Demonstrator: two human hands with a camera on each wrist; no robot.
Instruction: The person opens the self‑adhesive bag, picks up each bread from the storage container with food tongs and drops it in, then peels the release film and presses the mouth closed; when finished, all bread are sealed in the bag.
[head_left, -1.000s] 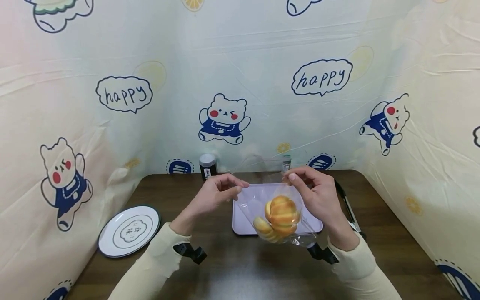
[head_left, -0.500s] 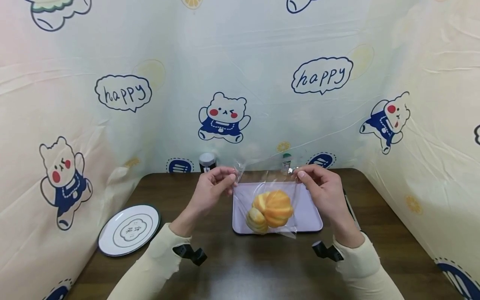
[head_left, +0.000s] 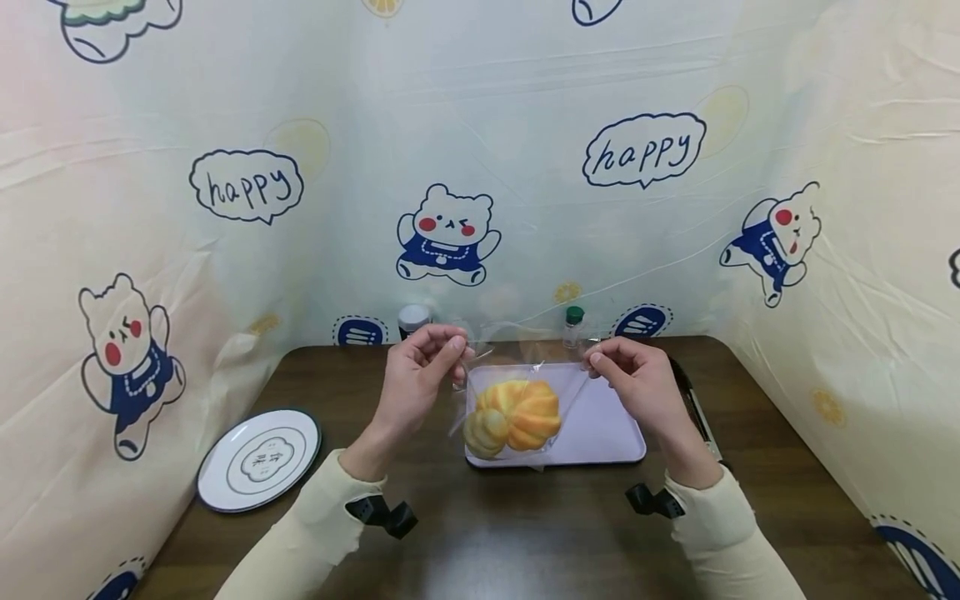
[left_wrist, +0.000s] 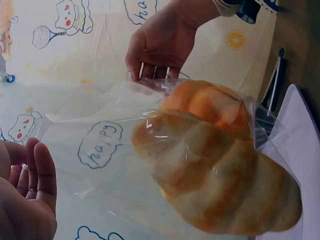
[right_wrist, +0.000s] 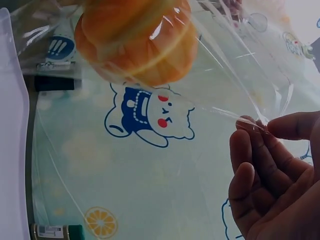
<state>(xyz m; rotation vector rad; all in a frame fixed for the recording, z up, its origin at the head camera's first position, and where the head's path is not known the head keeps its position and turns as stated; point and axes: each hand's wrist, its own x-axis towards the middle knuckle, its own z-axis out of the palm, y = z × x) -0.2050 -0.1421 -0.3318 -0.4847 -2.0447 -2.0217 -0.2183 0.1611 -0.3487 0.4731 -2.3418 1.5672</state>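
Note:
A clear plastic bag (head_left: pixel 570 387) hangs between my two hands above the lilac tray (head_left: pixel 611 429). Inside it are a round, ridged orange bread (head_left: pixel 534 414) and a paler, twisted bread roll (left_wrist: pixel 220 175), side by side at the bottom. My left hand (head_left: pixel 416 367) pinches the bag's upper left edge between thumb and fingers. At the upper right edge, my right hand (head_left: pixel 641 383) pinches the film; the right wrist view shows thumb and fingertips meeting on it.
On the left lies a white plate (head_left: pixel 221 475) with a dark rim. Black-handled tongs (head_left: pixel 701 417) lie right of the tray. Behind it stand a white-lidded dark jar (head_left: pixel 414 318) and a small green-capped bottle (head_left: pixel 573 323). A printed curtain (head_left: pixel 517 108) surrounds the table.
The breads have swung left with the bag's bottom. My hands have moved farther apart, the left one leftward and slightly up, and both keep hold of the bag.

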